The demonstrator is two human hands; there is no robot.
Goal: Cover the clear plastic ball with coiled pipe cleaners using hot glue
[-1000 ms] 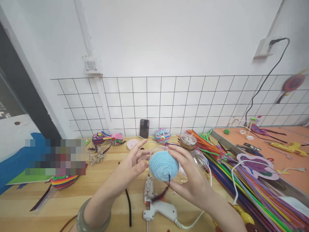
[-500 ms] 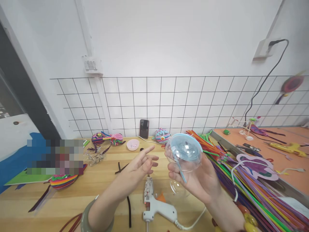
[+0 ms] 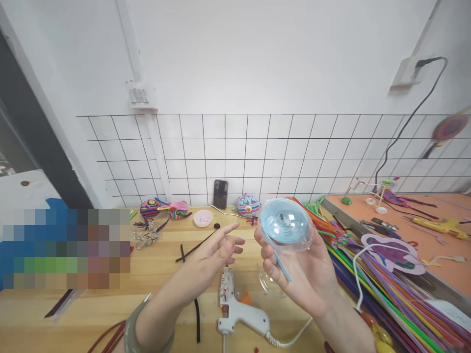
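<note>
My right hand (image 3: 307, 277) is wrapped round a clear plastic half-ball (image 3: 310, 235) and holds it up over the table. A light blue coil (image 3: 283, 220), wound in a flat spiral, sits in this half-ball. Its loose blue end (image 3: 282, 266) sticks out downward along my fingers. To the left, my left hand (image 3: 217, 250) is raised with its fingers stretched and apart, holding nothing. A white hot glue gun (image 3: 243, 316) lies below, between my hands. Partly hidden behind my right hand, another clear plastic shell (image 3: 270, 283) rests on the wooden table (image 3: 162, 294).
Bundles of coloured pipe cleaners (image 3: 382, 289) fill the right side. At the back stand a pink bowl (image 3: 203, 218), a phone (image 3: 220, 194) and a striped ball (image 3: 248, 205). Black strips (image 3: 197, 321) lie near my left arm. The glue gun's cord (image 3: 294, 340) curves rightward.
My right hand has turned the half-ball so the blue spiral faces me more, and moved it slightly right. My left hand has hardly moved.
</note>
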